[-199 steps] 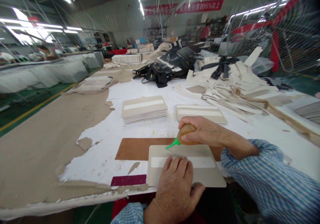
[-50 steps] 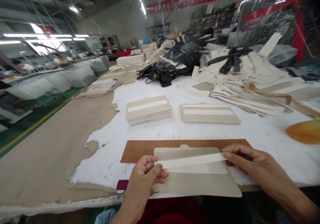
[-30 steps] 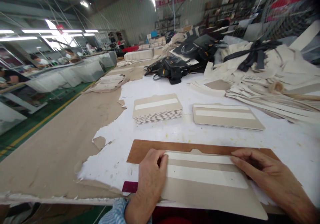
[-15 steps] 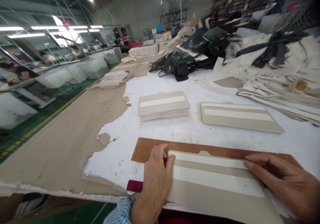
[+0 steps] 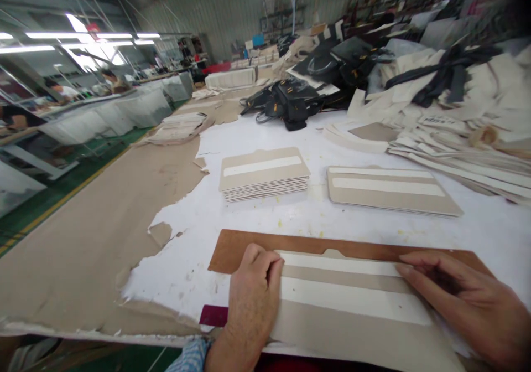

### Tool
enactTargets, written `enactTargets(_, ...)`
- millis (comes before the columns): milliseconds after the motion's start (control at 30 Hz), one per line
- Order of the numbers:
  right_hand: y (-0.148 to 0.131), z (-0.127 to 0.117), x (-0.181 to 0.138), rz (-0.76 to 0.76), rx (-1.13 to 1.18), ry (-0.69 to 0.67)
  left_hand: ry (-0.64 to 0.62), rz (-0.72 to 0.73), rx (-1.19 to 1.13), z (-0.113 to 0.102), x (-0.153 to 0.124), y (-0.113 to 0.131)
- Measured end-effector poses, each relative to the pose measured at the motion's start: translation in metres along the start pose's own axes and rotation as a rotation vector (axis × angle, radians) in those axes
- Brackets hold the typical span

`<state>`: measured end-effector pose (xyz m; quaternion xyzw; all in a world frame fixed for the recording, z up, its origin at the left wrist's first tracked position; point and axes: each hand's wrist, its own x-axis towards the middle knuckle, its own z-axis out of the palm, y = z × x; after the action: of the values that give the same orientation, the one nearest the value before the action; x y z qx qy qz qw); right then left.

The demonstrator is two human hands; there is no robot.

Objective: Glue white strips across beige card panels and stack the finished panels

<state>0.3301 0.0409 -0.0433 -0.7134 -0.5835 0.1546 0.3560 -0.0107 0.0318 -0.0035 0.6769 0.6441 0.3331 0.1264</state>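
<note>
A beige card [image 5: 352,330] with a small tab on its far edge lies on a brown board [image 5: 232,250] at the table's near edge. Two white strips run across it: a narrow upper strip [image 5: 340,262] along the far edge and a wider lower strip [image 5: 352,300]. My left hand [image 5: 253,297] rests on the card's left end, fingertips pressed down at the left end of the upper strip. My right hand [image 5: 468,305] reaches in from the right, fingers stretched, tips on that strip's right end. Neither hand grips anything.
A stack of like cards [image 5: 263,175] and a lower stack [image 5: 390,192] lie beyond the board. Black bags [image 5: 286,103] and a heap of cream pieces [image 5: 448,134] fill the back right. Torn brown paper [image 5: 103,222] covers the table's left. A maroon piece [image 5: 213,315] lies by my left wrist. People work at far-left tables.
The glue bottle has gone from my right hand. Both hands carried a white strip over the card and laid it along the far edge. They now press its ends.
</note>
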Motion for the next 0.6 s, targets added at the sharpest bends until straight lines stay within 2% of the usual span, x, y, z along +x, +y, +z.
enactTargets(100, -0.013, -0.002, -0.004, 0.002, 0.012, -0.076, 0.020, 0.030, -0.003, -0.002, 0.002, -0.003)
enactTargets(300, -0.038, 0.001, -0.007, -0.151, 0.002, 0.000, 0.027, 0.040, 0.017, -0.002, 0.006, -0.007)
enactTargets(600, -0.043, 0.003, -0.010, -0.271, -0.061, -0.028, -0.004, 0.003, 0.047, -0.002, 0.006, -0.013)
